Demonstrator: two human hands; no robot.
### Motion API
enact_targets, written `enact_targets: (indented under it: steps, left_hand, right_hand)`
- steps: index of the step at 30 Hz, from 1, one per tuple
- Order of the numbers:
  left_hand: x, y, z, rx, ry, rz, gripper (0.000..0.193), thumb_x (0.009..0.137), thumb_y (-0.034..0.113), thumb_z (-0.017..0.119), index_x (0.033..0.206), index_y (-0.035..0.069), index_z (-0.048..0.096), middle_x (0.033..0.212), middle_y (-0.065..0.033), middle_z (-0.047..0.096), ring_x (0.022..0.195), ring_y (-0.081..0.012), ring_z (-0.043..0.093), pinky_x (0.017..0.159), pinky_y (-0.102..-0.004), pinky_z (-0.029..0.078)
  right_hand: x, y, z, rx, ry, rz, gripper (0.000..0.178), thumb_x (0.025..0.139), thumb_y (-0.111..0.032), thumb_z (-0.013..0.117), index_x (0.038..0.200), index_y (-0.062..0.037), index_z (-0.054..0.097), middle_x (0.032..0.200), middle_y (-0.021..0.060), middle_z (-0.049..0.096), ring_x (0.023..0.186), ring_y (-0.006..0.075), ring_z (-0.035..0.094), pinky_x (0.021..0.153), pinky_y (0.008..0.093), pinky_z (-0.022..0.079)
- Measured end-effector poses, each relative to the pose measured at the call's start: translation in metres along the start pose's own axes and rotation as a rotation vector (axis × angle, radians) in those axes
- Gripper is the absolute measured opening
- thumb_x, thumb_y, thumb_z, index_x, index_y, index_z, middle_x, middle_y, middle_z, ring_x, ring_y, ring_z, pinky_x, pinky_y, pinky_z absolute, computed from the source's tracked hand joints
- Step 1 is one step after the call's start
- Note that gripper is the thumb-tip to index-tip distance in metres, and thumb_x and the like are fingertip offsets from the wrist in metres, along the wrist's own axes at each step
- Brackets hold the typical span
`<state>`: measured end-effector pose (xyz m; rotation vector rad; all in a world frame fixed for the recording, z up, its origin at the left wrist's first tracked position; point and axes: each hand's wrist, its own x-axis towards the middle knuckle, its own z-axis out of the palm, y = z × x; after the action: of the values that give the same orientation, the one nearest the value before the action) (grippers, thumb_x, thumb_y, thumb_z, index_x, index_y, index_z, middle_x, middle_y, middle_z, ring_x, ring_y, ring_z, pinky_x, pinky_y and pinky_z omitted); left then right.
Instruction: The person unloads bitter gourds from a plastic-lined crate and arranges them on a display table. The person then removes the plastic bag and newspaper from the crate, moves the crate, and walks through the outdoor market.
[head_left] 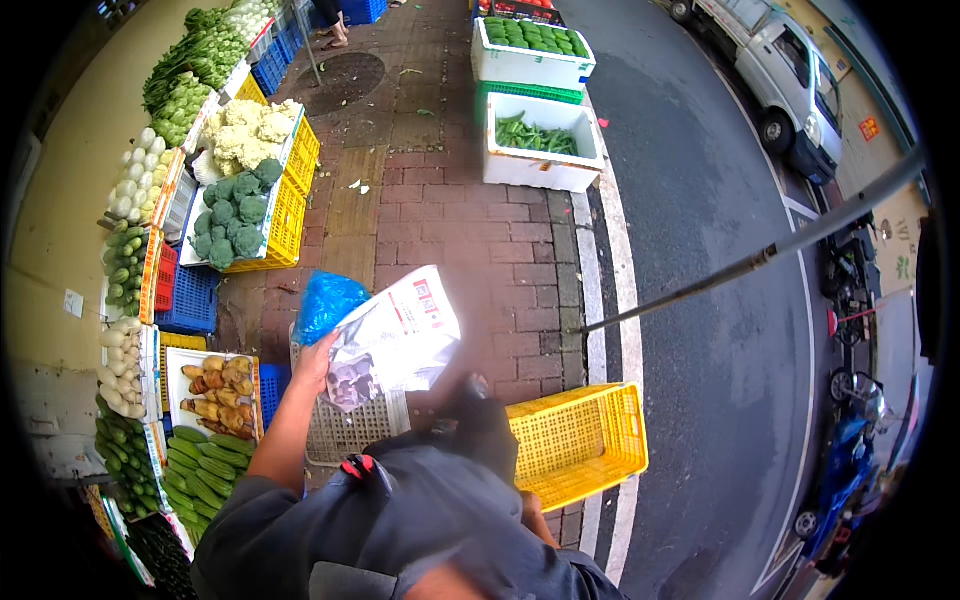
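Note:
My left hand point(316, 370) is closed on the edge of a white bag point(425, 325) with red print, which spreads out to the right of the fingers. A crumpled blue plastic bag point(328, 300) shows just beyond this hand; whether the hand also grips it I cannot tell. Below them stands a pale grey mesh crate point(345, 435), partly covered by the white bag. Low on my right side, my right hand point(532, 512) is closed at the near edge of a yellow plastic crate point(575, 440). Its fingertips are hidden, and the crate's visible inside holds nothing.
Vegetables line the left wall: cauliflower point(245, 135), broccoli point(238, 210), brown roots point(218, 390) and green gourds point(205, 470). Ahead right are foam boxes of green peppers point(535, 135) and cucumbers point(535, 38). A metal pole point(720, 265) slants over the road; a truck point(775, 70) is parked beyond.

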<state>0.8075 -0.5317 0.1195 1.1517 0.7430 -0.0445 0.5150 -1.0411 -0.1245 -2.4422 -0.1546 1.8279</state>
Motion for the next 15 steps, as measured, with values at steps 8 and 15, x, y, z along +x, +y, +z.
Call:
enact_targets:
  steps: [8,15]
  left_hand:
    - [0.102,-0.031,0.069,0.667,-0.097,0.167,0.030,0.084,0.017,0.063,0.110,0.002,0.062,0.107,-0.0144,0.064,0.102,-0.0279,0.058,0.087,-0.0366,0.044]
    - [0.127,0.048,0.190,1.079,-0.454,0.631,0.034,0.093,0.029,0.051,0.120,0.009,0.057,0.123,-0.0186,0.056,0.110,-0.0380,0.054,0.092,-0.0433,0.043]
  right_hand:
    - [0.008,0.064,-0.210,1.322,0.430,0.043,0.038,0.085,-0.024,0.062,0.106,0.0071,0.061,0.089,0.0126,0.062,0.070,0.0199,0.062,0.061,0.0324,0.052]
    - [0.017,0.001,-0.595,1.073,0.905,-0.488,0.049,0.088,-0.028,0.061,0.121,0.0071,0.054,0.106,0.0150,0.063,0.096,0.0200,0.061,0.083,0.0297,0.048]
